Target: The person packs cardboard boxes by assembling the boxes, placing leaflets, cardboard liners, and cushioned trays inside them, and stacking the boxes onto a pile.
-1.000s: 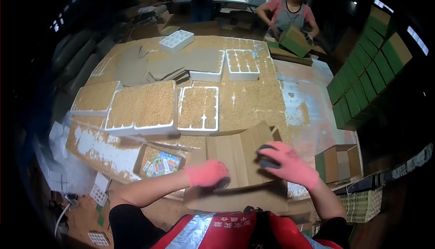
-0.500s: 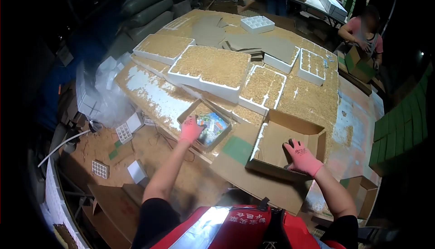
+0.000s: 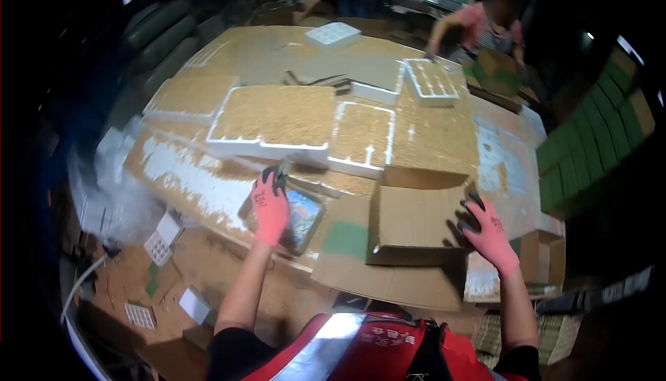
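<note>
- The left hand (image 3: 270, 204), in a pink glove with dark fingertips, is over the small box (image 3: 316, 227), its fingers close together and slightly bent; whether it grips anything cannot be told.
- Under and just right of the left hand, colourful printed cards (image 3: 301, 212) lie in that small box, their print too blurred to read.
- The right hand (image 3: 491, 232), gloved alike, has its fingers parted at the right wall of the open cardboard box (image 3: 416, 255); whether it presses on that wall is unclear.
- That cardboard box stands left of the right hand, on a flat cardboard sheet (image 3: 388, 285) with a green patch (image 3: 345, 239) between the two hands.
- Dark print marks the backs of both gloves, too small to make out.
- Nearer the body than both hands, the red vest (image 3: 368, 357) bears white Chinese characters (image 3: 394, 336), upside down and smeared, beside a silvery strip.
- Beyond the left hand, white trays (image 3: 274, 151) hold a tan, grainy fill.
- Right of the right hand sits another open box (image 3: 531, 256); farther beyond rise stacked green boxes (image 3: 590, 138), no lettering legible on them.
</note>
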Motion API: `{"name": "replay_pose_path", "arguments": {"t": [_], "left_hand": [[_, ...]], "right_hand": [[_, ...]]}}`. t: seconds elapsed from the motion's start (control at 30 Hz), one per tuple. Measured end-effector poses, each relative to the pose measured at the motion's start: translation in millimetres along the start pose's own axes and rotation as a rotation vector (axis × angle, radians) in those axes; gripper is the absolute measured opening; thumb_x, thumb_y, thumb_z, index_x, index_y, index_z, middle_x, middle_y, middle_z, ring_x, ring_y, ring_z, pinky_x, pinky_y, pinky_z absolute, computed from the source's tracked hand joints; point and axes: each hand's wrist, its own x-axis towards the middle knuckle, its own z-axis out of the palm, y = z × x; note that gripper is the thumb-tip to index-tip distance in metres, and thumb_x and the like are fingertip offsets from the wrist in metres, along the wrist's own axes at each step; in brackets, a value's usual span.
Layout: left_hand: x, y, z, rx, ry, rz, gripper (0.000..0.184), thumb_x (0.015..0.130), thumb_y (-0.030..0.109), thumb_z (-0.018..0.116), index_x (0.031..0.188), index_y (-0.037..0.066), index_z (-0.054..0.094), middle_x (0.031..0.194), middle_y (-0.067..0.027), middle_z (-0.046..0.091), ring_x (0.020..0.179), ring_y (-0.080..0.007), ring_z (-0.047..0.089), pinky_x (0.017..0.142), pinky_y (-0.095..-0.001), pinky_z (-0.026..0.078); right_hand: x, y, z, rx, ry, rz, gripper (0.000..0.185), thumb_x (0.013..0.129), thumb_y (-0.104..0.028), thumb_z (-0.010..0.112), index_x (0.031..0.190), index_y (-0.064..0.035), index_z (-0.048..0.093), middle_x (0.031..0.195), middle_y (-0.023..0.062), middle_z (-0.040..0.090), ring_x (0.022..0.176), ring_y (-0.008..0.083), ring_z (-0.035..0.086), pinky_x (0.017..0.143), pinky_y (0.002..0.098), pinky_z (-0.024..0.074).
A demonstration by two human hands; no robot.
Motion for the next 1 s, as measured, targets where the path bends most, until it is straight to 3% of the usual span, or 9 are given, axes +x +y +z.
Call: {"name": "replay_pose_path", "arguments": {"t": [0.13,0.2,0.33,0.43,0.5,0.67,0.8,0.93,1.0], "left_hand": [[-40.6,210.4,38.9,0.084,-0.516,1.089,0.056,0.080,0.026,0.067,0.129,0.003,0.051,0.135,-0.0234,0.048,0.127,-0.0412,0.043,0.110,-0.0493,0.029],[-35.6,215.2,38.8,0.095,-0.891,1.160,0.066,0.079,0.035,0.070,0.134,0.005,0.048,0.139,-0.0222,0.045,0.132,-0.0398,0.039,0.116,-0.0459,0.023],[3.7,167.0,-22.7,-0.971,-0.805,0.051,0.080,0.077,0.022,0.077,0.143,0.001,0.037,0.142,-0.0191,0.044,0.137,-0.0274,0.036,0.110,-0.0419,0.036],[-89.6,74.2,84.8,-1.168,-1.076,-0.441,0.076,0.079,0.022,0.077,0.141,0.000,0.039,0.138,-0.0177,0.048,0.133,-0.0235,0.041,0.107,-0.0348,0.039],[-98.9,136.4,61.3,-0.869,-1.070,-0.330,0.070,0.080,0.028,0.077,0.133,-0.002,0.045,0.130,-0.0181,0.054,0.123,-0.0252,0.051,0.102,-0.0343,0.042],[-123.6,116.4,109.1,-0.574,-0.790,-0.249,0.088,0.073,0.036,0.082,0.138,-0.001,0.035,0.125,-0.0172,0.055,0.118,-0.0322,0.052,0.102,-0.0400,0.043],[-135.2,155.1,67.2,-1.467,-0.883,-1.140,0.060,0.090,0.042,0.060,0.137,0.010,0.046,0.134,-0.0115,0.052,0.118,-0.0307,0.055,0.101,-0.0451,0.046],[-153.3,246.9,84.0,-1.659,-1.080,-0.583,0.072,0.092,0.050,0.050,0.145,0.003,0.035,0.140,-0.0160,0.048,0.126,-0.0329,0.049,0.105,-0.0440,0.042],[-164.6,278.4,117.7,-1.617,-1.330,-0.741,0.069,0.094,0.048,0.048,0.142,0.001,0.038,0.139,-0.0173,0.049,0.125,-0.0326,0.049,0.106,-0.0441,0.041]], "right_hand": [[1.6,29.0,-10.2,0.097,0.375,0.201,0.045,0.086,-0.017,0.066,0.128,-0.0068,0.055,0.135,0.0163,0.049,0.126,0.0313,0.048,0.103,0.0360,0.0402],[-2.5,54.0,-19.0,0.257,0.330,0.365,0.042,0.089,-0.020,0.064,0.128,-0.0049,0.056,0.130,0.0146,0.053,0.120,0.0257,0.054,0.099,0.0330,0.0434],[-20.1,120.6,2.9,1.058,-0.029,0.463,0.050,0.093,-0.020,0.059,0.138,-0.0034,0.047,0.134,0.0067,0.056,0.121,0.0177,0.053,0.101,0.0293,0.0425],[-32.5,120.3,82.9,1.241,-0.131,0.634,0.059,0.099,-0.041,0.047,0.144,-0.0042,0.039,0.140,0.0093,0.051,0.127,0.0161,0.048,0.109,0.0315,0.0334],[-1.7,101.2,115.4,0.555,-0.133,0.250,0.063,0.093,-0.036,0.062,0.141,-0.0027,0.039,0.130,0.0096,0.056,0.120,0.0159,0.050,0.106,0.0309,0.0372],[-4.6,96.2,124.1,0.952,-0.026,0.425,0.071,0.085,-0.021,0.074,0.139,-0.0002,0.035,0.125,0.0118,0.056,0.115,0.0173,0.052,0.094,0.0293,0.0478],[-14.7,78.5,99.7,1.050,0.058,0.373,0.086,0.078,-0.023,0.080,0.144,0.0021,0.030,0.131,0.0158,0.053,0.121,0.0216,0.050,0.103,0.0308,0.0410],[-28.5,128.5,20.8,1.081,0.196,0.173,0.077,0.079,-0.030,0.077,0.141,0.0002,0.041,0.132,0.0166,0.054,0.126,0.0216,0.047,0.105,0.0320,0.0375],[-64.1,170.7,-31.8,1.105,0.208,0.192,0.077,0.083,-0.032,0.073,0.143,-0.0001,0.038,0.137,0.0166,0.051,0.128,0.0221,0.045,0.108,0.0322,0.0340]]}}
